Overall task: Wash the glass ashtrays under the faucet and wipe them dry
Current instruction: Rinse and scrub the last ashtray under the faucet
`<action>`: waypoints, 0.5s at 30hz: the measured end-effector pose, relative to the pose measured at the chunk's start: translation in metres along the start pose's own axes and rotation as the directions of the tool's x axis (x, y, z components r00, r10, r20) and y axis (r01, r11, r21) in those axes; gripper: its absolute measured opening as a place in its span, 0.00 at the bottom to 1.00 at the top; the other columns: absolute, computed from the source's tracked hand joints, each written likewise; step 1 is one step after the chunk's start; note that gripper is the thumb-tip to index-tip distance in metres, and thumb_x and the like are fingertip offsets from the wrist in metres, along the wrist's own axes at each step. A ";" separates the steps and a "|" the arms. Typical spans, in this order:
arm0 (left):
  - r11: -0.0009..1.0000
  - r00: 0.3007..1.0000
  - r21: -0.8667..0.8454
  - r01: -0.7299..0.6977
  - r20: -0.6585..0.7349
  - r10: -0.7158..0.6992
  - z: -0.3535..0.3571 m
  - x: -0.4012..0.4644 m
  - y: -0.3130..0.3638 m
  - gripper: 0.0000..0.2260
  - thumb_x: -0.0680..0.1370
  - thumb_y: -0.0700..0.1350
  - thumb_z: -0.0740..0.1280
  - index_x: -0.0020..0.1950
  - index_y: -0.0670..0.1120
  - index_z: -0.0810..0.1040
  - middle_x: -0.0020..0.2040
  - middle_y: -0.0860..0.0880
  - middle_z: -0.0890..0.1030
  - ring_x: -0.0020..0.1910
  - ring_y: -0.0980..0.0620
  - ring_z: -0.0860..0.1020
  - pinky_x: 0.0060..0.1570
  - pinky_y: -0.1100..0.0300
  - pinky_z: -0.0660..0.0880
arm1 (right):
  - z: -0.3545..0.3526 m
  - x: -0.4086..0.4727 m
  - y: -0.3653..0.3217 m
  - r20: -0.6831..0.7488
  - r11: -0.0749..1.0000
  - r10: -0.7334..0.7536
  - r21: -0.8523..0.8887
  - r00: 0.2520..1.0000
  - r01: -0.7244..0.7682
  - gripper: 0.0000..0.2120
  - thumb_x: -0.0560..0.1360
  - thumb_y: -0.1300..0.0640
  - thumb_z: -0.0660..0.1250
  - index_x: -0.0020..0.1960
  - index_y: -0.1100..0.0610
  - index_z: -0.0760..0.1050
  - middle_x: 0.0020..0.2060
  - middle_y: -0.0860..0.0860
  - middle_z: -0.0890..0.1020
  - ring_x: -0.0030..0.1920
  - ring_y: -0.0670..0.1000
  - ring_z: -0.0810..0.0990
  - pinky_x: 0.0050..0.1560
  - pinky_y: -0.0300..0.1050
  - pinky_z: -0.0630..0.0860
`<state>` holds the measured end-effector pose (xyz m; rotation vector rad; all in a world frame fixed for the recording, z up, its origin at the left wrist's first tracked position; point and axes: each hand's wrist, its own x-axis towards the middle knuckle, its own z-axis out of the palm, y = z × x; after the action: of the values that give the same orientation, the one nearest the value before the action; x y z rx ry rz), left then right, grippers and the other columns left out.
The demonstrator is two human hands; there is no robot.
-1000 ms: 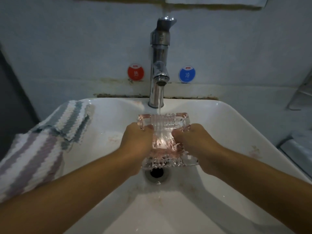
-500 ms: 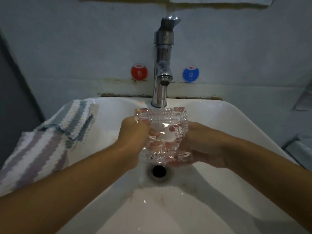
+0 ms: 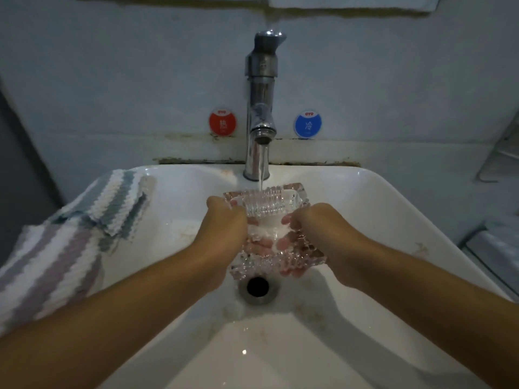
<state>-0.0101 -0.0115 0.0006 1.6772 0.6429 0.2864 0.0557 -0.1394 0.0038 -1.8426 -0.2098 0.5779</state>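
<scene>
A square cut-glass ashtray (image 3: 269,204) is held over the white sink (image 3: 379,209), just above the drain (image 3: 257,287). My left hand (image 3: 224,228) grips its left side, fingers curled under it. My right hand (image 3: 317,228) grips its right side, fingertips showing through the glass. Water runs from the chrome faucet (image 3: 262,108) onto the ashtray's far rim. The ashtray's hollow faces up and towards me.
A striped towel (image 3: 70,242) in white, grey and mauve hangs over the sink's left rim. On the wall behind the faucet sit a red hot sticker (image 3: 222,122) and a blue cold sticker (image 3: 308,123). A metal rack (image 3: 500,153) stands at the right.
The ashtray has been turned in my hands, from tilted on edge to lying flatter with its hollow up. Both hands shifted their hold around it under the running water.
</scene>
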 end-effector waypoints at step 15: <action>0.981 0.989 -0.129 0.148 0.011 -0.148 -0.005 0.015 -0.007 0.09 0.82 0.37 0.59 0.59 0.41 0.76 0.44 0.43 0.81 0.36 0.48 0.80 0.29 0.60 0.74 | -0.022 -0.009 -0.026 0.007 0.987 -0.146 -0.071 0.989 0.146 0.18 0.86 0.48 0.52 0.53 0.56 0.78 0.41 0.57 0.87 0.37 0.54 0.86 0.35 0.44 0.81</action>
<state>-0.0024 0.0020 -0.0077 1.4974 0.7288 0.2154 0.0623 -0.1531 0.0360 -1.8772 -0.3673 0.4755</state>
